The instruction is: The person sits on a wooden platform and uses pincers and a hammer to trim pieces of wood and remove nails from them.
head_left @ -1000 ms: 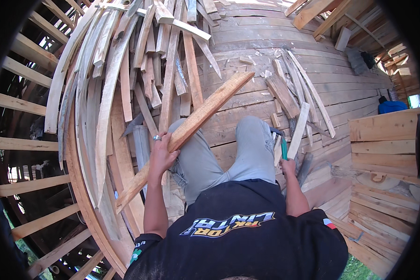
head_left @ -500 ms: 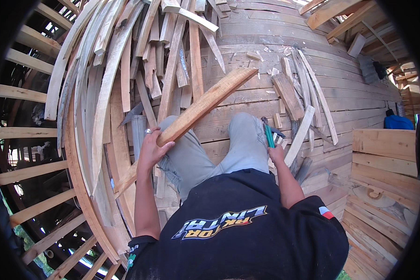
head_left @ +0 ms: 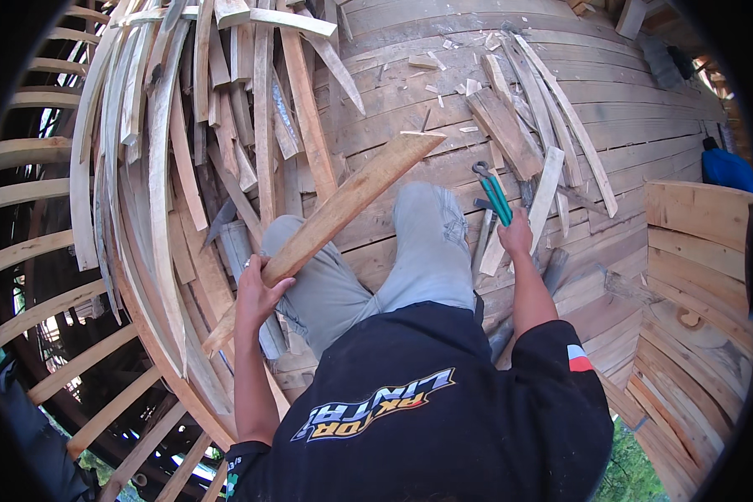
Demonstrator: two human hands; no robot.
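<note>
the left hand (head_left: 261, 294) grips a slanting plank (head_left: 353, 203) over the left leg (head_left: 330, 283); the right hand (head_left: 517, 233) is wrapped around green-handled pincers (head_left: 497, 199).

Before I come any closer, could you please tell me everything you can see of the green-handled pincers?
The green-handled pincers have two slim, smooth-looking handles close together and a small, rounded, dark head that looks like metal; whether its jaws meet fully is too small to tell. The right hand grips the handles' near ends, with the head pointing away from the person and slightly left. They show against the plank floor, right of the right knee.
</note>
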